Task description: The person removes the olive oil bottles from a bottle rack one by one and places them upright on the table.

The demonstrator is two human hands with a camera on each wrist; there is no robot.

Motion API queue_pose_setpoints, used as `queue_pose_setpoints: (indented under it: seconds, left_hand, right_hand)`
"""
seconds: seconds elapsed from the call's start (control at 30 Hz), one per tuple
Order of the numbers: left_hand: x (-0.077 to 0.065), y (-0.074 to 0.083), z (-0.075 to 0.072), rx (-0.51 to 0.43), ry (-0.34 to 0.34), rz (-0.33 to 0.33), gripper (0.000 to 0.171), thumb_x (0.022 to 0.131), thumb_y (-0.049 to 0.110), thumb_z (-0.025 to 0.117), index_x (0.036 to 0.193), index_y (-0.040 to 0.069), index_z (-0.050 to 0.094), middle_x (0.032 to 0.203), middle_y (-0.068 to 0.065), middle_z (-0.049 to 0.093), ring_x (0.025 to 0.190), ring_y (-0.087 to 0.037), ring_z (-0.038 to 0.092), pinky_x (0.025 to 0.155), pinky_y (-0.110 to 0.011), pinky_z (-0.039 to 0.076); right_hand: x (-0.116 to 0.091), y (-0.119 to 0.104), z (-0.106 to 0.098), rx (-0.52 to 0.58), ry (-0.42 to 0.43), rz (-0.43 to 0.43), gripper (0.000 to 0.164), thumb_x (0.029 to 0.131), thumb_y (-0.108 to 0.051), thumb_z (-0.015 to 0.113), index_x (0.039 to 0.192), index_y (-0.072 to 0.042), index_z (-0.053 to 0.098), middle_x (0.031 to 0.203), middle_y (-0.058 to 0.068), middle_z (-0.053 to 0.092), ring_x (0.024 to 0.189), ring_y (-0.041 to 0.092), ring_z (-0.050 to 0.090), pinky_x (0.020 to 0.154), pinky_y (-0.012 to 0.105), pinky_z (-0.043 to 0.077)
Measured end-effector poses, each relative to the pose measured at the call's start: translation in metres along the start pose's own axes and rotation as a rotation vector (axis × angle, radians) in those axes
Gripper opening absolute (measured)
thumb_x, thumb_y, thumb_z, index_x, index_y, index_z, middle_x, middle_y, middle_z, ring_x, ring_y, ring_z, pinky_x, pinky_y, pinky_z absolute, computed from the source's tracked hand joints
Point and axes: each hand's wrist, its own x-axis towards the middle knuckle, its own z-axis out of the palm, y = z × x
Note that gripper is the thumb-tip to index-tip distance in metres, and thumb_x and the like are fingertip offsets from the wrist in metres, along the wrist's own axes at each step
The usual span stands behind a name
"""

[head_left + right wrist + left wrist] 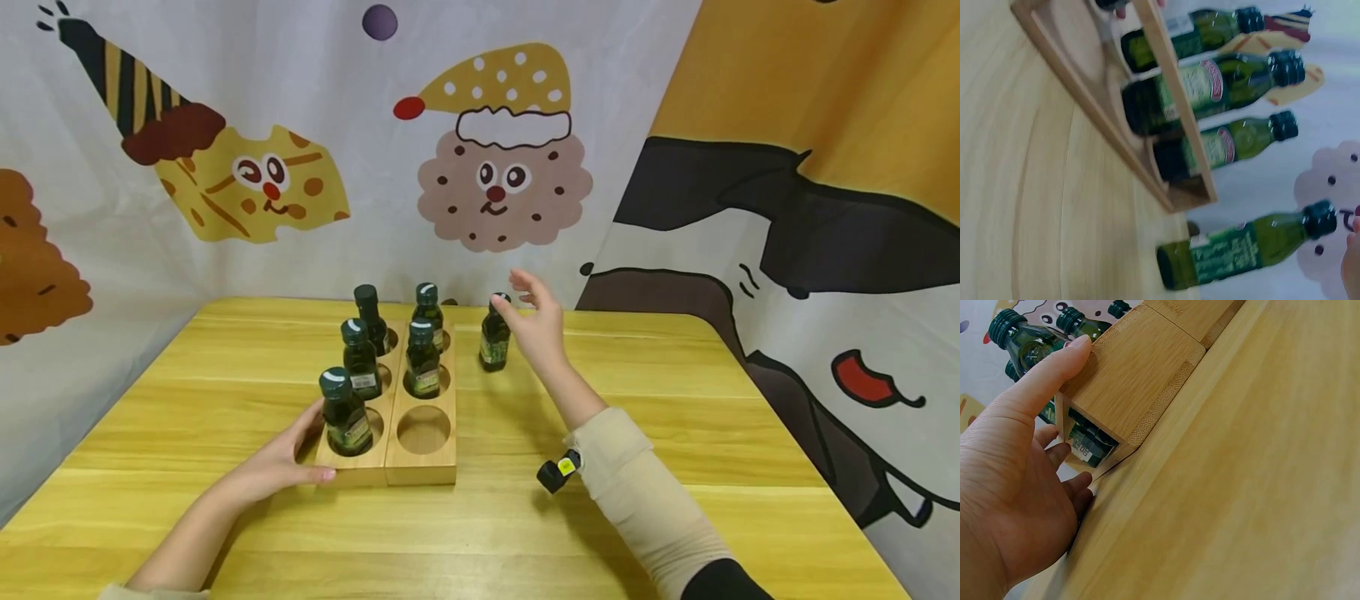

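A light wooden bottle rack [422, 462] with two rows of round holes stands on the table. Several small dark green glass bottles [423, 371] with green caps stand in it; the front right hole shows its wooden floor. My left hand [273, 462] holds the rack's near left corner, thumb [1054, 372] on the front face and fingers curled along the side. To the right of the rack, one more green bottle [494, 342] stands upright on the table. My right hand [542, 329] is at its cap, thumb and fingers spread apart; the bottle's label [1225, 253] shows in the right wrist view.
A small black object with a yellow face [558, 471] shows beside the right sleeve cuff [615, 450]. Behind the table's [637, 400] far edge hangs a cloth [360, 267] printed with cartoon figures.
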Motion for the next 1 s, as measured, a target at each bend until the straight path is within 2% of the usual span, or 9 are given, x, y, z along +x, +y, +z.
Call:
queue_pose_setpoints:
  seconds: [0.2, 0.33, 0.47, 0.6, 0.77, 0.83, 1.0]
  left_hand:
    - [0.0, -0.001, 0.0, 0.007, 0.001, 0.0, 0.11, 0.075, 0.014, 0.08, 0.152, -0.001, 0.003, 0.146, -0.041, 0.017, 0.132, -0.057, 0.017, 0.103, -0.069, 0.013]
    - [0.0, -0.002, 0.0, 0.011, 0.001, 0.003, 0.11, 0.075, 0.014, 0.08, 0.152, -0.001, 0.003, 0.145, -0.041, 0.017, 0.132, -0.057, 0.017, 0.103, -0.069, 0.013]
    - [0.001, -0.001, 0.0, 0.007, 0.001, 0.003, 0.109, 0.075, 0.014, 0.08, 0.152, -0.001, 0.003, 0.146, -0.04, 0.017, 0.132, -0.057, 0.017, 0.103, -0.069, 0.013]
    - [0.001, -0.001, 0.0, 0.005, -0.002, 0.011, 0.109, 0.075, 0.014, 0.08, 0.152, -0.001, 0.003, 0.147, -0.039, 0.016, 0.132, -0.057, 0.017, 0.103, -0.069, 0.013]
    - [0.0, 0.001, 0.0, 0.002, -0.001, 0.01, 0.109, 0.075, 0.014, 0.08, 0.151, -0.004, 0.003, 0.146, -0.04, 0.015, 0.132, -0.057, 0.016, 0.103, -0.069, 0.013]
    - [0.0, 0.002, 0.001, 0.003, 0.001, 0.007, 0.109, 0.075, 0.014, 0.08, 0.151, -0.004, 0.003, 0.146, -0.041, 0.015, 0.132, -0.057, 0.016, 0.103, -0.069, 0.013]
    - [-0.001, 0.002, 0.0, 0.005, -0.001, -0.005, 0.11, 0.075, 0.014, 0.08, 0.151, -0.004, 0.002, 0.147, -0.04, 0.013, 0.133, -0.057, 0.014, 0.103, -0.069, 0.012]
  right_hand:
    - [-0.009, -0.031, 0.006, 0.062, -0.081, -0.076, 0.046, 0.085, -0.003, 0.072, 0.126, 0.007, 0.055, 0.116, 0.023, 0.06, 0.108, 0.038, 0.053, 0.093, 0.052, 0.044]
    - [-0.016, -0.05, 0.011, 0.101, -0.141, -0.052, 0.043, 0.086, -0.002, 0.07, 0.125, 0.008, 0.056, 0.115, 0.02, 0.06, 0.107, 0.034, 0.055, 0.094, 0.047, 0.045]
    - [-0.02, -0.036, 0.023, 0.119, -0.188, -0.023, 0.044, 0.085, -0.007, 0.073, 0.126, 0.001, 0.058, 0.117, 0.011, 0.062, 0.107, 0.025, 0.056, 0.094, 0.037, 0.046]
    - [-0.025, -0.025, 0.036, 0.118, -0.218, -0.035, 0.044, 0.084, -0.011, 0.075, 0.125, -0.003, 0.06, 0.115, 0.008, 0.064, 0.104, 0.019, 0.057, 0.092, 0.034, 0.047]
    - [-0.03, -0.027, 0.047, 0.15, -0.286, -0.005, 0.044, 0.085, -0.013, 0.073, 0.126, -0.002, 0.059, 0.118, 0.014, 0.063, 0.105, 0.023, 0.057, 0.092, 0.041, 0.046]
    - [-0.032, -0.028, 0.051, 0.166, -0.316, 0.012, 0.045, 0.086, -0.013, 0.073, 0.127, -0.001, 0.059, 0.119, 0.017, 0.062, 0.106, 0.028, 0.057, 0.092, 0.048, 0.045]
    - [-0.037, -0.028, 0.06, 0.155, -0.363, 0.063, 0.048, 0.085, -0.014, 0.074, 0.128, -0.002, 0.058, 0.116, 0.01, 0.063, 0.105, 0.026, 0.057, 0.092, 0.052, 0.045]
